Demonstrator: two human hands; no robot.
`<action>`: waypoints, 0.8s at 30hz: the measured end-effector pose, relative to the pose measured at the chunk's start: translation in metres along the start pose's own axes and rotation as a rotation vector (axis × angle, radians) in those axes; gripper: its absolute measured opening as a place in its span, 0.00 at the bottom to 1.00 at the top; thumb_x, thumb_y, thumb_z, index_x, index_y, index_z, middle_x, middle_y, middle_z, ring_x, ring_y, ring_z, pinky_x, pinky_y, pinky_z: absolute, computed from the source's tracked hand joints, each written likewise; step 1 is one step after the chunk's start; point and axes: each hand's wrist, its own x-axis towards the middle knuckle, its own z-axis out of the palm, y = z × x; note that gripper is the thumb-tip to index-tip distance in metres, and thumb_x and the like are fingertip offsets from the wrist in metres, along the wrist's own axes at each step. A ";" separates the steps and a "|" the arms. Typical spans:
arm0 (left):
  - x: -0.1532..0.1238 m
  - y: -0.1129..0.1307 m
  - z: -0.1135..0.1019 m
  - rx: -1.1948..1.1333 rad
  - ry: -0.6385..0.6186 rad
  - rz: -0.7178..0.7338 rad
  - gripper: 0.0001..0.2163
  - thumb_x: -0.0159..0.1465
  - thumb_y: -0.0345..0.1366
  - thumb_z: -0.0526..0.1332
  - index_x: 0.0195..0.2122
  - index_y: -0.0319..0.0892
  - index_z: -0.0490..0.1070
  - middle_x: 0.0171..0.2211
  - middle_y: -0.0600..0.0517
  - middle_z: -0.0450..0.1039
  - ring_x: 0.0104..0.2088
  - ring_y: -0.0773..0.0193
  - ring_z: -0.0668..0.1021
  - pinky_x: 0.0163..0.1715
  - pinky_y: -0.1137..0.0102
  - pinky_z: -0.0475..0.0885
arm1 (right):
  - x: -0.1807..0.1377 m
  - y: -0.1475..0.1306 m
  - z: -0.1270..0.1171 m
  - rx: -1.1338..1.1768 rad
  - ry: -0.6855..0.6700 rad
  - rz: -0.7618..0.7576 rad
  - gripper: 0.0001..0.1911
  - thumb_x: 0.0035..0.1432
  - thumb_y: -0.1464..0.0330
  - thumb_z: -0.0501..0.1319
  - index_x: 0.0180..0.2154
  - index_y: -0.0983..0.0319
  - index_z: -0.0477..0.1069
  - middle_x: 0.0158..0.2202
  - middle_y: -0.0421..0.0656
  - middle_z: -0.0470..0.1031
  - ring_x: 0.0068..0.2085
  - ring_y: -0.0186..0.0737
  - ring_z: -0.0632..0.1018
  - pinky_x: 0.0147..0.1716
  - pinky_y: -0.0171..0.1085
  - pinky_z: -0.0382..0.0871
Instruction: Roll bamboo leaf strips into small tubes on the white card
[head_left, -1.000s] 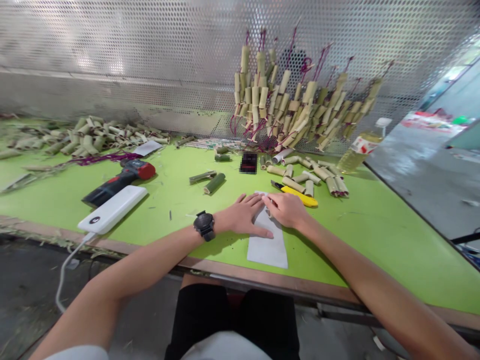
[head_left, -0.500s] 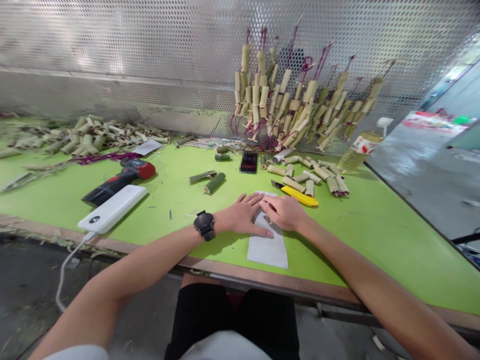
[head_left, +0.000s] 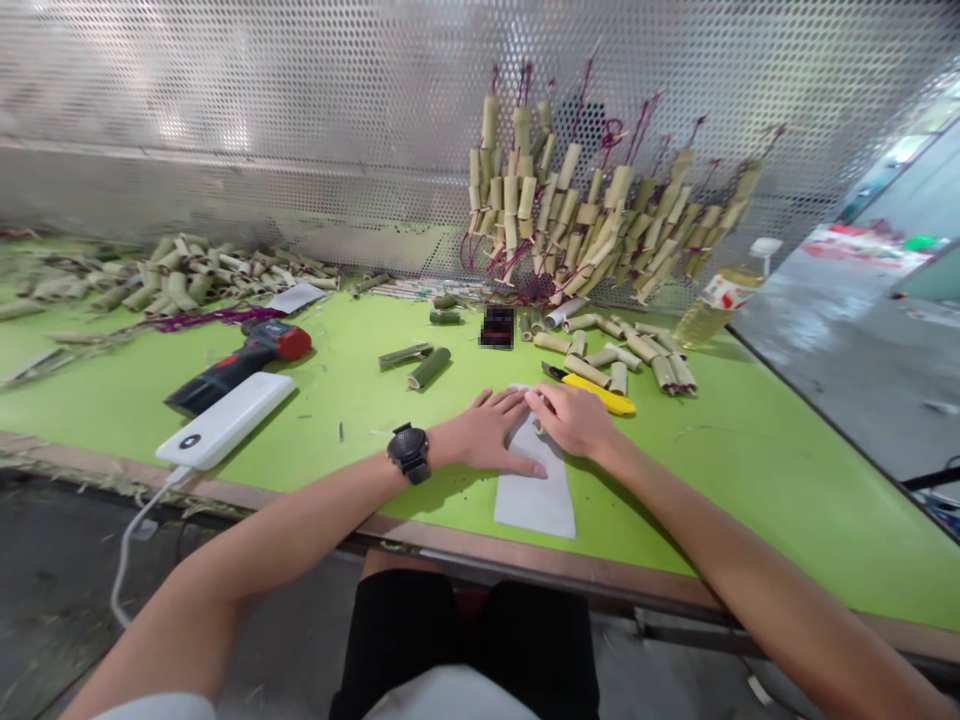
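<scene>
A pale grey sheet [head_left: 536, 500] lies on the green table [head_left: 750, 480] near its front edge. My left hand [head_left: 487, 435] rests flat on the sheet's left part with fingers stretched out, and there is a black watch on its wrist. My right hand [head_left: 574, 420] sits on the sheet's far end with fingers curled down in a pinch against it. Whatever is under those fingers is hidden. A yellow utility knife [head_left: 600, 392] lies just beyond my right hand.
Cut bamboo tubes [head_left: 637, 352] lie behind the knife, and strung bamboo bundles [head_left: 592, 215] hang on the perforated metal wall. A red-black drill [head_left: 240, 360] and a white power bank [head_left: 225, 418] are at left, a green bamboo piece [head_left: 429, 366] at centre, and an oil bottle [head_left: 720, 295] at right.
My right hand slid slightly toward me on the sheet, then back away. My left hand has stayed flat in place.
</scene>
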 end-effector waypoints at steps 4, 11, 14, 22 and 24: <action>0.000 0.000 0.001 -0.002 0.004 -0.002 0.56 0.61 0.78 0.51 0.78 0.43 0.40 0.77 0.41 0.41 0.76 0.39 0.47 0.73 0.46 0.40 | -0.001 -0.002 -0.002 -0.011 -0.021 -0.014 0.23 0.75 0.55 0.47 0.39 0.59 0.76 0.32 0.44 0.81 0.33 0.42 0.77 0.30 0.38 0.54; 0.000 0.001 0.000 -0.021 -0.011 -0.013 0.57 0.61 0.78 0.51 0.78 0.41 0.38 0.78 0.41 0.39 0.76 0.39 0.46 0.73 0.47 0.38 | 0.000 -0.004 0.000 -0.001 0.064 0.019 0.22 0.75 0.57 0.47 0.41 0.59 0.75 0.36 0.45 0.82 0.37 0.43 0.78 0.33 0.38 0.56; 0.000 0.001 0.000 -0.009 -0.007 -0.013 0.56 0.62 0.77 0.51 0.78 0.41 0.39 0.78 0.40 0.40 0.76 0.39 0.47 0.73 0.48 0.39 | 0.000 -0.003 0.000 -0.006 0.062 0.021 0.21 0.75 0.57 0.47 0.41 0.59 0.76 0.36 0.45 0.82 0.37 0.43 0.78 0.33 0.38 0.56; 0.000 0.001 0.001 0.013 -0.022 -0.031 0.56 0.61 0.77 0.50 0.78 0.42 0.37 0.78 0.41 0.39 0.76 0.39 0.46 0.73 0.48 0.38 | 0.002 0.003 0.002 -0.048 -0.003 -0.026 0.24 0.75 0.57 0.45 0.40 0.58 0.77 0.32 0.45 0.82 0.33 0.43 0.78 0.30 0.38 0.54; 0.000 0.000 0.001 0.003 -0.025 -0.031 0.57 0.61 0.78 0.50 0.79 0.42 0.37 0.78 0.41 0.38 0.77 0.40 0.46 0.73 0.48 0.38 | 0.003 0.005 0.002 -0.032 0.015 0.017 0.23 0.75 0.58 0.45 0.42 0.58 0.77 0.31 0.44 0.82 0.32 0.44 0.78 0.31 0.38 0.55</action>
